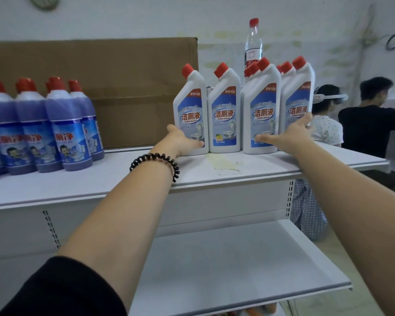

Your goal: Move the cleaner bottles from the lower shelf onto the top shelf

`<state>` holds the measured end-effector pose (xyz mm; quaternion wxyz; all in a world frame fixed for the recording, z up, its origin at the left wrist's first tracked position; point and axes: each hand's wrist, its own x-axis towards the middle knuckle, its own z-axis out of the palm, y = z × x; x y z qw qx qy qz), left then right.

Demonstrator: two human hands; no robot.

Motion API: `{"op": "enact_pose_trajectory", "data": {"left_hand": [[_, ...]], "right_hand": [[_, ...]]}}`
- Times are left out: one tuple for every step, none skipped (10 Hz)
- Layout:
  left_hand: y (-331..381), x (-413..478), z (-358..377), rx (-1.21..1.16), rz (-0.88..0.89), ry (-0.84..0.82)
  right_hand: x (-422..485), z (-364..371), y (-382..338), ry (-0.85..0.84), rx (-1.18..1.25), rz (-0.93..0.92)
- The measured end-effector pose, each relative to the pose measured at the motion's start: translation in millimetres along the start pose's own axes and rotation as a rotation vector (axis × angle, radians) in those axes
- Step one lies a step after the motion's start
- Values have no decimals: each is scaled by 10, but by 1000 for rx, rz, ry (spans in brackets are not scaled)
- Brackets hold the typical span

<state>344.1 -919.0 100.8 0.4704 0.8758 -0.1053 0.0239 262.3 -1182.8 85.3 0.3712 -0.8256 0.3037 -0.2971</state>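
Several white toilet-cleaner bottles (224, 115) with red caps and blue labels stand upright in a cluster on the top shelf (123, 179). My left hand (183, 142) reaches to the leftmost white bottle (191, 115), thumb across its lower front, fingers hidden behind its left side. My right hand (290, 133) spans the right bottles: its thumb lies across the base of the front bottle (261, 110) and its fingers touch the rightmost bottle (298, 96). The lower shelf (237, 270) below my arms shows bare white surface.
Several purple cleaner bottles (53, 131) with red caps stand at the left of the top shelf. A brown cardboard box (114, 76) stands behind. A clear water bottle (253, 42) rises behind the white cluster. Two people (369, 124) are at the right beyond the shelf end.
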Motion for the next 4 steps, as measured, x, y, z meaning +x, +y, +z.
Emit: {"op": "enact_pose_trajectory", "data": {"left_hand": [[-20,-30,-39,37,15,-11],[-26,-2,-102,125,22,-87],[-87,-53,-136,429,49,-204],[-140,-126,-117,583,58,-228]], "right_hand": [[-18,15,19,27,-9,-9],[-39,10,9,-2,-87,-3],[1,48,63,-34,-303,73],[-228,8,30,-76,-395,2]]}}
